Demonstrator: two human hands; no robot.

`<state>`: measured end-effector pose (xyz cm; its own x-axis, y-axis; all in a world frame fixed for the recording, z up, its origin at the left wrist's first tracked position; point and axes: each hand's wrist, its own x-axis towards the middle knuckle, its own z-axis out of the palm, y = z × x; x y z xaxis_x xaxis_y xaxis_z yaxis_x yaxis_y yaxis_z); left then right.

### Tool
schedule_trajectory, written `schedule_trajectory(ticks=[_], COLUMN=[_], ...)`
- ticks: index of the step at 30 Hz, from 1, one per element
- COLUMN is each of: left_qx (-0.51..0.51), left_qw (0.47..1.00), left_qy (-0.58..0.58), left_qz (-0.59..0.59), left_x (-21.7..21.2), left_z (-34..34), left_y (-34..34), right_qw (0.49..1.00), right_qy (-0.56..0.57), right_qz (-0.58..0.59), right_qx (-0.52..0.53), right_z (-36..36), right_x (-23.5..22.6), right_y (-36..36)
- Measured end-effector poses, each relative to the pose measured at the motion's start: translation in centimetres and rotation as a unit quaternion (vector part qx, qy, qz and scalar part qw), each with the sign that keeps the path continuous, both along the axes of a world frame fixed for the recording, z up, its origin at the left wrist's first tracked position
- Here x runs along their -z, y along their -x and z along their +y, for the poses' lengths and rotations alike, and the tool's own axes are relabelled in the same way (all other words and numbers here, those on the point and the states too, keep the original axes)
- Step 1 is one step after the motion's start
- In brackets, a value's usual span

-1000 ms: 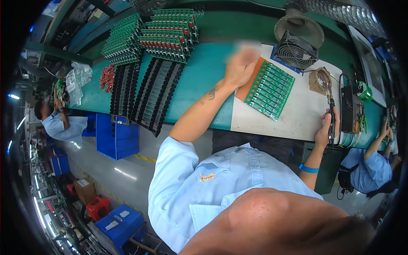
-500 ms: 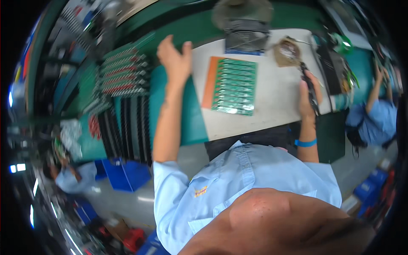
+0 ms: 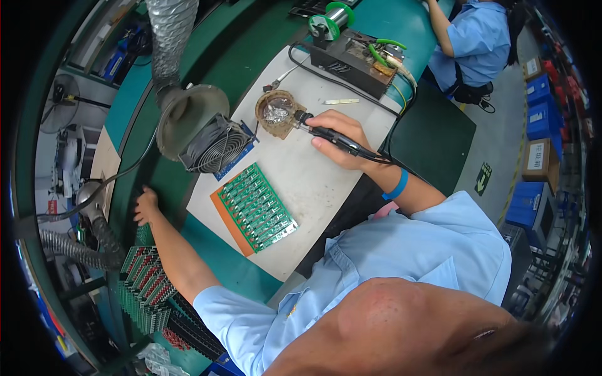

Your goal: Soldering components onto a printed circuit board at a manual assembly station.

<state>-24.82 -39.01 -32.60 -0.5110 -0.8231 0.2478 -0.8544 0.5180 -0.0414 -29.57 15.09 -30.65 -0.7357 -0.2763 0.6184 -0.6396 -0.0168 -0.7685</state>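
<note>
My right hand point(image 3: 348, 128) is wrapped around the black handle of a soldering iron point(image 3: 335, 140). The iron's front end reaches the rim of a round brown dish point(image 3: 268, 127) with shiny silvery material inside; its very tip is hard to make out. A green circuit board panel point(image 3: 260, 207) with several rows of small parts lies on an orange sheet point(image 3: 227, 220) over the white work mat. Off to the left, my left hand point(image 3: 147, 207) has its fingers apart over the green bench edge and holds nothing visible. Close below it stand racked circuit boards point(image 3: 145, 279).
A small fan point(image 3: 221, 147) and a fume duct hood point(image 3: 191, 119) stand behind the panel. Beyond the dish are a black soldering station point(image 3: 354, 66) and a solder wire spool point(image 3: 330, 24). The iron's cable trails by my right wrist. Another person point(image 3: 480, 47) sits far right.
The view has turned, so the bench appears rotated. My right hand has brought the soldering iron to the dish. My left hand has reached farther out, toward the racked boards.
</note>
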Motion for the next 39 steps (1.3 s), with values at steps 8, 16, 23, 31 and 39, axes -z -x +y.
schedule_trajectory(ticks=[8, 16, 23, 31, 39], left_qx=[-0.010, 0.025, 0.104, 0.218, 0.383], left_qw=[0.997, 0.999, 0.991, 0.949, 0.896], left_qy=[-0.072, -0.021, 0.082, 0.203, 0.135], left_qz=[-0.031, -0.019, 0.026, 0.105, 0.178], left_x=[-3.1, -2.9, -1.6, -2.0, -3.7], left_z=[3.5, 2.9, 1.5, 2.0, 5.2], left_y=[1.3, 2.1, 2.1, 1.4, -1.7], right_qw=[1.000, 1.000, 1.000, 1.000, 0.999], right_qy=[0.006, 0.005, -0.001, -0.003, -0.015], right_qz=[0.003, 0.002, -0.009, 0.007, -0.004], right_qx=[-0.012, -0.019, 0.003, 0.014, 0.027], right_z=[0.3, 0.2, 0.0, 0.0, -0.7], right_x=[0.0, -0.2, -0.1, -0.3, 0.0], right_y=[0.2, 0.2, 0.1, 0.1, -0.9])
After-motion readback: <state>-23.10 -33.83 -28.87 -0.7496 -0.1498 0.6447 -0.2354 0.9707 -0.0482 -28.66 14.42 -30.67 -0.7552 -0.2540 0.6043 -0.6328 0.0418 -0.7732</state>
